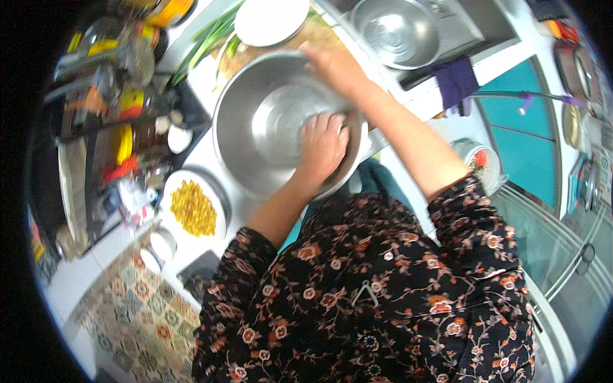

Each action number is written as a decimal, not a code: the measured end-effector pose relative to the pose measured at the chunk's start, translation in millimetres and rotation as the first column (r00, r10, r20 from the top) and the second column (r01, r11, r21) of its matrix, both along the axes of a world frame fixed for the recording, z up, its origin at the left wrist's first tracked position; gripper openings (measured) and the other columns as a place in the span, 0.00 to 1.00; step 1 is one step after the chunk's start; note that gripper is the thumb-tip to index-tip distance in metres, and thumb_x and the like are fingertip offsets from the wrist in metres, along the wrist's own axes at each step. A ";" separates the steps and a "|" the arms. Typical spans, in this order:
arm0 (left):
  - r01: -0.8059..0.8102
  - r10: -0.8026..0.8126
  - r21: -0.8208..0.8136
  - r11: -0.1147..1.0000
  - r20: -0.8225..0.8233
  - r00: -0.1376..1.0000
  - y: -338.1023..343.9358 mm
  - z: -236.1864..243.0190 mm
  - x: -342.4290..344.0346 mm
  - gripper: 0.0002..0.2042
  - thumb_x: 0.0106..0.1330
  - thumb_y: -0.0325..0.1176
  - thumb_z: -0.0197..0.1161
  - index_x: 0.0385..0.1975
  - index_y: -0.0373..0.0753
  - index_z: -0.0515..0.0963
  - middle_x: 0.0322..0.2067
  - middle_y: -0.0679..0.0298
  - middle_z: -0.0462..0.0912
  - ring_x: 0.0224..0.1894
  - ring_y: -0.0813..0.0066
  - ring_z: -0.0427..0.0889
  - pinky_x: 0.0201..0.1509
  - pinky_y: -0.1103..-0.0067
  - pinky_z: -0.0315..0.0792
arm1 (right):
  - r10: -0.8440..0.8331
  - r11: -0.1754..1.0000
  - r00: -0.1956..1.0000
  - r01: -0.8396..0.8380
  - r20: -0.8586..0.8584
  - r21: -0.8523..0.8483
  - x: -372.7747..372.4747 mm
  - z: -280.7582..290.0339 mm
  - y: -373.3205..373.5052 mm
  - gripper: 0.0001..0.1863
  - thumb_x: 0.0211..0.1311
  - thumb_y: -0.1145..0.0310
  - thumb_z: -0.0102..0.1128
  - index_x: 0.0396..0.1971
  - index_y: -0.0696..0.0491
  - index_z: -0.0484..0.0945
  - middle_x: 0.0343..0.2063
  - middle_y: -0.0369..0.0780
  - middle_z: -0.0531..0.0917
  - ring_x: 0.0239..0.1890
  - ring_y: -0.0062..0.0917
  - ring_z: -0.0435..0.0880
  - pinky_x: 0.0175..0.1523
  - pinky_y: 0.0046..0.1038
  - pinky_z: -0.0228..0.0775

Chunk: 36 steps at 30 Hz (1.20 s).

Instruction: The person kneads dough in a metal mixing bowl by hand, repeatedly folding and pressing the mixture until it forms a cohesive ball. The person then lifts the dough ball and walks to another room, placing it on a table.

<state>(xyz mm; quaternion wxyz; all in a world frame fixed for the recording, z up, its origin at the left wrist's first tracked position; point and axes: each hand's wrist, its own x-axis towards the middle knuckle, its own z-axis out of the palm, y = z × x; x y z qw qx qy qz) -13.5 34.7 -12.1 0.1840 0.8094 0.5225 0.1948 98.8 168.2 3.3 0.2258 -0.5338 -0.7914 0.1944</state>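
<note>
A large, deep metal pot [239, 137] stands before me, its shiny inside facing up. My left hand [324, 145] reaches down into it, back of the hand up and fingers bent inward near the right inner wall. Whatever may lie under those fingers is hidden. At the pot's far right rim, my right hand [333, 69] is closed over the edge, somewhat blurred. Behind the pot lie a round wooden board [329, 37], a white plate [271, 20] and long green onions [205, 45].
A white plate of yellow pieces [193, 207] is left of the pot. Jars and bottles [131, 108] crowd the far left. A metal basin [396, 32] sits in the sink at the back right; a dark cloth [455, 82] hangs over the counter edge.
</note>
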 end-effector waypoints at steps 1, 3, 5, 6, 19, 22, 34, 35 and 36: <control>-0.028 0.029 0.035 0.999 -0.029 0.999 -0.2 2.3 5.8 0.12 0.56 0.35 0.57 0.39 0.40 0.72 0.42 0.56 0.74 0.45 0.57 0.71 0.47 0.66 0.65 | 0.001 1.000 1.000 -0.001 -0.008 -0.030 0.0 9.7 -5.7 0.19 0.54 0.67 0.56 0.49 0.48 0.71 0.31 0.48 0.81 0.34 0.43 0.80 0.39 0.39 0.71; -0.011 0.012 0.142 0.990 -0.007 1.000 -0.7 -1.8 7.5 0.10 0.55 0.34 0.57 0.35 0.40 0.72 0.35 0.58 0.74 0.40 0.57 0.71 0.43 0.66 0.64 | -0.005 0.999 0.999 0.004 -0.038 -0.047 -2.8 15.8 -10.0 0.19 0.54 0.67 0.56 0.48 0.48 0.71 0.28 0.48 0.80 0.32 0.43 0.80 0.38 0.40 0.71; 0.019 -0.008 0.119 0.993 -0.091 0.996 5.4 -1.5 12.5 0.08 0.54 0.33 0.57 0.32 0.39 0.72 0.31 0.57 0.73 0.37 0.57 0.71 0.40 0.65 0.64 | -0.045 0.999 0.993 0.047 -0.107 0.016 -1.6 7.8 -11.7 0.16 0.54 0.68 0.55 0.45 0.49 0.72 0.26 0.47 0.80 0.31 0.42 0.79 0.35 0.40 0.71; 0.028 -0.016 0.124 0.992 -0.094 0.995 5.4 1.2 12.6 0.07 0.54 0.32 0.56 0.31 0.40 0.72 0.30 0.58 0.73 0.36 0.58 0.71 0.40 0.65 0.64 | -0.070 0.997 0.988 0.073 -0.141 0.016 -3.1 13.7 -17.3 0.15 0.54 0.68 0.55 0.43 0.49 0.72 0.25 0.46 0.79 0.30 0.42 0.79 0.34 0.40 0.70; -0.112 0.121 -0.072 0.991 0.133 0.984 30.2 -0.7 21.6 0.12 0.62 0.41 0.53 0.33 0.38 0.73 0.33 0.54 0.77 0.36 0.52 0.73 0.39 0.64 0.66 | -0.122 0.964 0.964 0.059 -0.235 -0.259 17.8 10.5 -4.7 0.16 0.60 0.63 0.50 0.48 0.48 0.70 0.28 0.49 0.80 0.34 0.44 0.79 0.42 0.42 0.68; 0.000 -0.003 0.032 0.999 0.084 0.996 15.7 24.9 -7.1 0.12 0.62 0.41 0.52 0.34 0.39 0.73 0.33 0.53 0.77 0.38 0.52 0.74 0.43 0.63 0.65 | -0.056 0.990 0.990 0.039 -0.127 -0.132 23.6 26.0 -9.9 0.17 0.59 0.65 0.51 0.49 0.47 0.69 0.30 0.49 0.80 0.36 0.44 0.79 0.42 0.42 0.68; -0.264 0.270 -0.176 0.948 0.011 0.963 35.6 -30.6 -26.0 0.17 0.62 0.44 0.52 0.26 0.33 0.77 0.36 0.49 0.75 0.43 0.50 0.70 0.49 0.63 0.62 | -0.053 0.990 0.995 0.041 -0.085 -0.134 23.2 25.9 -9.9 0.14 0.56 0.67 0.51 0.43 0.50 0.72 0.32 0.50 0.80 0.38 0.44 0.79 0.42 0.42 0.70; -0.197 0.197 -0.157 0.968 -0.015 0.980 30.3 -29.5 -23.5 0.18 0.61 0.45 0.53 0.26 0.33 0.77 0.36 0.48 0.75 0.43 0.51 0.70 0.50 0.63 0.62 | -0.047 0.989 0.996 0.035 -0.082 -0.144 25.0 27.9 -12.3 0.14 0.56 0.68 0.51 0.44 0.50 0.72 0.32 0.50 0.80 0.38 0.44 0.79 0.42 0.42 0.70; -0.124 0.119 -0.130 0.984 -0.045 0.992 30.3 -16.1 -17.6 0.18 0.61 0.46 0.54 0.26 0.33 0.77 0.36 0.48 0.75 0.43 0.51 0.70 0.50 0.63 0.63 | -0.045 0.989 0.996 0.033 -0.082 -0.146 29.5 26.9 -11.3 0.14 0.56 0.68 0.51 0.44 0.49 0.72 0.32 0.50 0.80 0.38 0.45 0.79 0.42 0.42 0.69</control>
